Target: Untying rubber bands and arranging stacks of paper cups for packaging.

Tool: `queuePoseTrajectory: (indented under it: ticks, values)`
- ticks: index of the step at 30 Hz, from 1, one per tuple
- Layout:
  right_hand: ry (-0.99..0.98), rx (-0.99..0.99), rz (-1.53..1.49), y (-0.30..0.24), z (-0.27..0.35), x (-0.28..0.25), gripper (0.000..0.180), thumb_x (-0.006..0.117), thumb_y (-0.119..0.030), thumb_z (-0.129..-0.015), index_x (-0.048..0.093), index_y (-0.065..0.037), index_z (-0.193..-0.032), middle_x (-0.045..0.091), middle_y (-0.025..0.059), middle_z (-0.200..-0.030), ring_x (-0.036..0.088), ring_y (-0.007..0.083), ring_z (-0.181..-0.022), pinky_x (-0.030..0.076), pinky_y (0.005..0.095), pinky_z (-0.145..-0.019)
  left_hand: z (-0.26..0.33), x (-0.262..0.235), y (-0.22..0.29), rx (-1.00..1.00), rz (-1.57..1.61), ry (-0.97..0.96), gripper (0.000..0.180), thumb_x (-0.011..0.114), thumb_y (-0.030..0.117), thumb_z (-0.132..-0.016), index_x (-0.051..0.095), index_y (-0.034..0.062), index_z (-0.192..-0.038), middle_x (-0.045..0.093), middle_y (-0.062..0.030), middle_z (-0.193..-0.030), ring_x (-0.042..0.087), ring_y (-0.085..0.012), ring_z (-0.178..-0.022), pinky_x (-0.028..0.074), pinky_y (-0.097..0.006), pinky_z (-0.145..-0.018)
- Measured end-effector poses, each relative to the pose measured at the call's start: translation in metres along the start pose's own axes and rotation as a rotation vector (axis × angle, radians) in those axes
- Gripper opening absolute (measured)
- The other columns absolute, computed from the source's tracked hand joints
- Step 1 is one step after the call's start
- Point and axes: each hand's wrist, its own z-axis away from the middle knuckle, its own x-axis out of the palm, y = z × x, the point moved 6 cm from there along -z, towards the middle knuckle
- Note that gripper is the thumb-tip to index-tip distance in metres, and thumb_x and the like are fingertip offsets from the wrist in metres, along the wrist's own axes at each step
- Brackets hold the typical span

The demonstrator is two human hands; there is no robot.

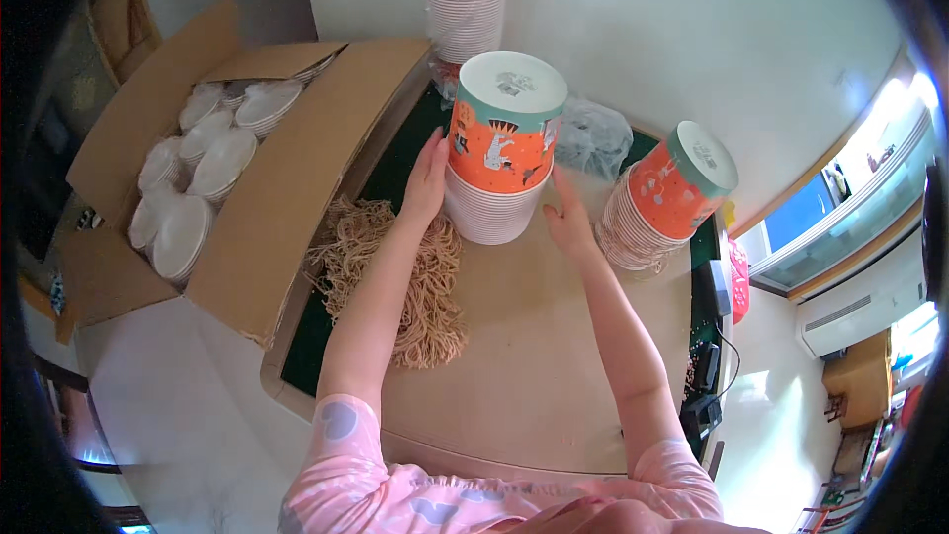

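Observation:
A stack of upside-down paper buckets [500, 153], orange with a teal band and animal pictures, stands between my hands on the tan board. My left hand [426, 180] lies along its left side with the fingers stretched out, and seems to touch it. On the other side, my right hand [566, 216] is beside the stack's lower right, fingers apart; whether it touches is hard to tell. A second such stack [668, 193], with cords around its lower rims, stands to the right. A heap of tan cords or rubber bands [420, 302] lies beneath my left forearm.
At the left, an open cardboard box [262, 198] holds several bagged stacks of white lids [222, 170]. A tall wrapped stack of buckets [465, 0] rises at the back, near a crumpled clear plastic bag [593, 138]. Black devices with a cable [704, 415] lie at the right edge.

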Motion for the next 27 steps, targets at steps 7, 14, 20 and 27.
queuePoseTrajectory:
  ticks: [7,14,20,27]
  values:
    - [0.088,-0.094,-0.130,-0.023,-0.005,0.003,0.073,0.053,0.010,-0.077,0.028,-0.002,-0.145,0.035,0.0189,-0.147,0.032,0.0320,-0.137,0.026,0.0388,-0.112,-0.006,0.013,0.021,0.147,-0.061,-0.122,0.060,0.038,0.042,-0.100,0.036,-0.0022,-0.140,0.037,-0.0207,-0.145,0.031,-0.0293,-0.138,0.022,-0.037,-0.113]
    - [0.180,-0.239,-0.077,-0.074,-0.025,-0.034,0.075,0.052,0.012,-0.080,0.023,-0.005,-0.148,0.030,0.0141,-0.151,0.025,0.0249,-0.141,0.022,0.0362,-0.113,-0.005,0.017,0.085,0.256,0.126,-0.082,0.059,0.041,0.038,-0.099,0.032,-0.0009,-0.142,0.038,-0.0173,-0.145,0.033,-0.0250,-0.136,0.024,-0.036,-0.112]
    - [0.243,-0.307,-0.160,-0.126,-0.036,-0.063,0.072,0.051,0.008,-0.080,0.027,-0.005,-0.147,0.035,0.0133,-0.148,0.030,0.0251,-0.139,0.024,0.0357,-0.112,-0.006,0.005,0.124,0.315,0.228,-0.064,0.056,0.044,0.037,-0.099,0.035,-0.0011,-0.140,0.041,-0.0169,-0.141,0.037,-0.0235,-0.132,0.026,-0.035,-0.110]
    - [0.215,-0.304,0.020,-0.101,-0.038,-0.068,0.066,0.049,0.007,-0.078,0.036,-0.003,-0.142,0.039,0.0177,-0.145,0.034,0.0312,-0.136,0.028,0.0370,-0.110,-0.008,0.003,0.106,0.302,0.069,-0.077,0.055,0.047,0.034,-0.098,0.036,0.0010,-0.140,0.039,-0.0167,-0.143,0.034,-0.0260,-0.135,0.024,-0.036,-0.112]
